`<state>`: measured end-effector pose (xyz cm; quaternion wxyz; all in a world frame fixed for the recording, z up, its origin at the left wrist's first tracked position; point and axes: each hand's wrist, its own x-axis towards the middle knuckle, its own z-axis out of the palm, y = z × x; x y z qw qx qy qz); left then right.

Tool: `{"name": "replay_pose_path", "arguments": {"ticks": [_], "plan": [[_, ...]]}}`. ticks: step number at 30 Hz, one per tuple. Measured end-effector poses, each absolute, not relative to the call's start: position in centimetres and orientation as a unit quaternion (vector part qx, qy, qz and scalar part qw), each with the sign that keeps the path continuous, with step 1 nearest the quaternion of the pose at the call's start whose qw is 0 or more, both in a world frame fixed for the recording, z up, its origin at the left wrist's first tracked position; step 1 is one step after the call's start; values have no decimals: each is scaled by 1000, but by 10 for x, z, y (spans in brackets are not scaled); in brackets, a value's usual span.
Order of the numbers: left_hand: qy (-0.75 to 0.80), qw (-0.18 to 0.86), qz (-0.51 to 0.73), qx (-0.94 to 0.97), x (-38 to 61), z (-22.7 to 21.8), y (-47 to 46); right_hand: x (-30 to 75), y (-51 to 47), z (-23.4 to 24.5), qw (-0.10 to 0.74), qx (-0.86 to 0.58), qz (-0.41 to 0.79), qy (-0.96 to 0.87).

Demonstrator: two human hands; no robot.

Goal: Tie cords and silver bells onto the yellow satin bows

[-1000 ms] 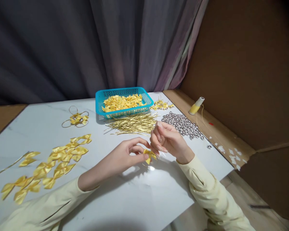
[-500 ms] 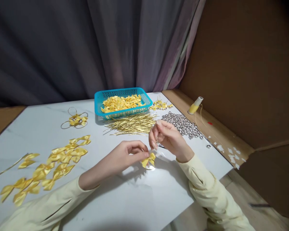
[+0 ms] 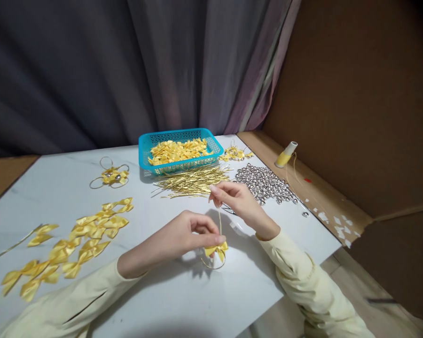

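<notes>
My left hand [image 3: 183, 234] pinches a yellow ribbon bow [image 3: 221, 249] between thumb and fingers, just above the tabletop. A gold cord loop [image 3: 213, 268] hangs below the bow. From the bow a straight length of gold cord [image 3: 220, 220] rises to my right hand [image 3: 238, 202], whose thumb and fingertips are closed on its upper end. Under the right hand lies a thin dark-handled tool [image 3: 228, 209], partly hidden. A small clear-and-white piece [image 3: 237, 229] rests beside it.
Behind my hands are a pile of gold cords [image 3: 186, 182], a blue basket [image 3: 144, 162] of yellow bows and a heap of silver beads [image 3: 264, 183]. Loose bows [image 3: 88, 227] and a finished-looking looped cluster [image 3: 114, 176] lie left. A thread spool [image 3: 285, 155] stands at the right.
My right hand has moved slightly left and down, and the cord now shows taut between both hands. The bow and its loop have shifted a little lower in my left hand.
</notes>
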<state>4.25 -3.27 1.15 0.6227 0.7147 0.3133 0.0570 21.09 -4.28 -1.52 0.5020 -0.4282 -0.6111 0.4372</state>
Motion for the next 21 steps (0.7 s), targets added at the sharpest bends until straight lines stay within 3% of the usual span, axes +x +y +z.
{"name": "replay_pose_path", "arguments": {"ticks": [6,10,12,21], "plan": [[340,605,88,714,41,17,-35,233,-34,-22,327,-592,237,-698],[363,562,133,731,40,18,-35,261,-38,-19,61,-650,179,-736],[370,554,148,731,39,18,-34,266,-42,-17,-25,-652,165,-739],[368,577,189,705,35,23,-32,239,-48,-31,-59,-644,139,-750]]}}
